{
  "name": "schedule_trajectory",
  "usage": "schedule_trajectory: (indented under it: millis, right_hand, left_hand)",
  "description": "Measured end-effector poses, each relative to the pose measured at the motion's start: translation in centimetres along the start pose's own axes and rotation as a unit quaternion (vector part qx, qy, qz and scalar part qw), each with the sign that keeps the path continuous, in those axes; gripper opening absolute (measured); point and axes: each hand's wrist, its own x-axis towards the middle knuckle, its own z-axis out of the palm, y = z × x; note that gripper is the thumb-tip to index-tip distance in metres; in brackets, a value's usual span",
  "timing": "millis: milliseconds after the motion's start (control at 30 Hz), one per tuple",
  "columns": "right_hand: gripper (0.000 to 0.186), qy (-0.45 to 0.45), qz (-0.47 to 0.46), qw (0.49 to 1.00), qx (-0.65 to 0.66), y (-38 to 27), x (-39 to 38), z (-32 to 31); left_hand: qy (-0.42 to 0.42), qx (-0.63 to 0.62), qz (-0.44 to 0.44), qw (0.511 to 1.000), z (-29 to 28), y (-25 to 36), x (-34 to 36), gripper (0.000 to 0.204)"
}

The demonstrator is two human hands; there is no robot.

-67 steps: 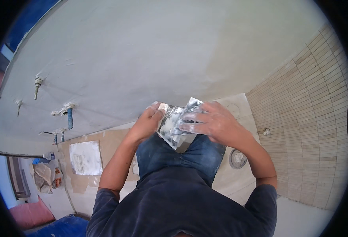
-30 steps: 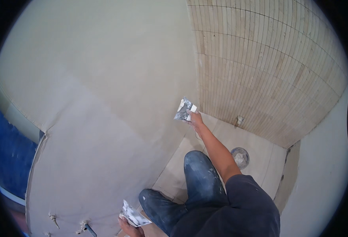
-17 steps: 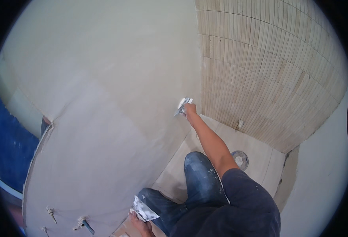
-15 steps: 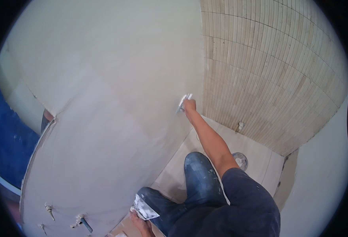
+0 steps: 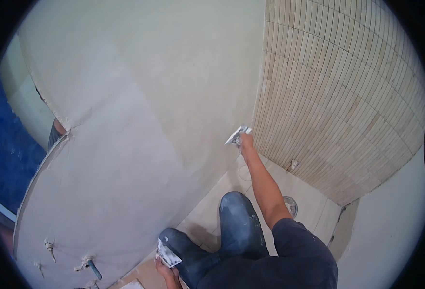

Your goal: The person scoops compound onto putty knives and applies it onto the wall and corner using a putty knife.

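Observation:
My right arm reaches out to the pale plastered wall, close to the corner with the ribbed tiling. In its closed fingers, my right hand grips a wide putty knife, its blade smeared with white filler. The blade is at the wall; whether its edge touches I cannot tell. Low by my left knee, my left hand is closed on a second flat metal blade, a wide filling knife carrying white paste. Its handle is hidden by the fingers.
Beige ribbed tiles cover the right wall, with a pipe outlet near their foot. A round bucket stands behind my right arm. Pipe stubs stick out at lower left. Blue sheeting shows past the wall's edge.
The putty knife in my right hand has turned, showing more of its blade face. The view has shifted slightly. My left hand keeps its blade by the knee.

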Motion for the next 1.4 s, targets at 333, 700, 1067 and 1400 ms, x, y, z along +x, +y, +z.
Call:
schedule_trajectory:
  millis: [333,700,1067,1400]
  right_hand:
    - [0.018,0.001,0.080,0.997,0.000,-0.9,2.4,4.3]
    - [0.015,-0.078,-0.093,0.992,-0.036,-20.2,-4.4,13.0]
    - [0.015,0.159,-0.654,0.541,-0.504,-46.4,-11.0,25.0]
    - [0.038,-0.038,-0.755,0.610,-0.238,-46.7,-26.9,21.6]
  left_hand:
    - [0.010,0.003,-0.015,1.000,-2.0,-3.1,0.8,0.038]
    - [-0.031,0.031,0.011,0.999,-1.8,-2.9,1.3,0.035]
    - [-0.043,0.011,0.005,0.999,-1.3,-4.1,1.7,0.038]
    - [-0.015,0.084,0.066,0.994,-0.3,-2.6,0.0,0.042]
